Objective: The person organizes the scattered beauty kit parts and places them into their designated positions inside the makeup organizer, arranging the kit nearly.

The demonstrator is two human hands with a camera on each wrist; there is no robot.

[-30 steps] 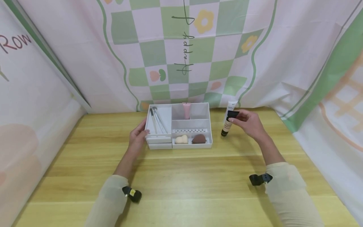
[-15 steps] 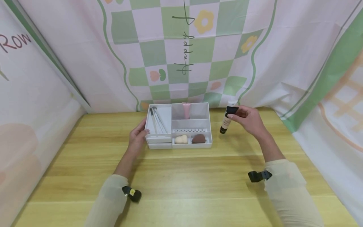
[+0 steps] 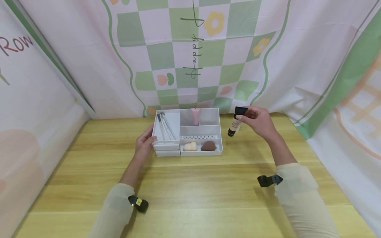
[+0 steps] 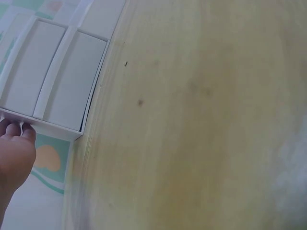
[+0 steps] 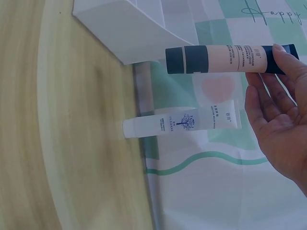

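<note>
My right hand (image 3: 259, 121) pinches a beige foundation tube (image 5: 235, 59) by its flat black end, thumb on one side. The tube tilts in the air, black cap down, to the right of a white makeup organizer (image 3: 200, 153). In the right wrist view, a white cream tube (image 5: 168, 125) stands cap down on the table, apart from the hand; in the head view it is mostly hidden. My left hand (image 3: 143, 142) grips the organizer's left side near the front, thumb at the rim. The left wrist view shows curled fingers (image 4: 26, 130) against that side.
Makeup brushes (image 3: 166, 126) lie in the organizer's left tray. A pink tube (image 3: 195, 116) stands in the back compartment. A cream sponge (image 3: 190, 146) and a brown sponge (image 3: 209, 145) sit in the front ones. A patterned curtain (image 3: 190, 59) hangs behind the wooden table (image 3: 190, 191).
My right hand has lifted the foundation tube upward and slightly left, and it now covers most of the white tube in the head view. The left hand and the organizer stay where they were.
</note>
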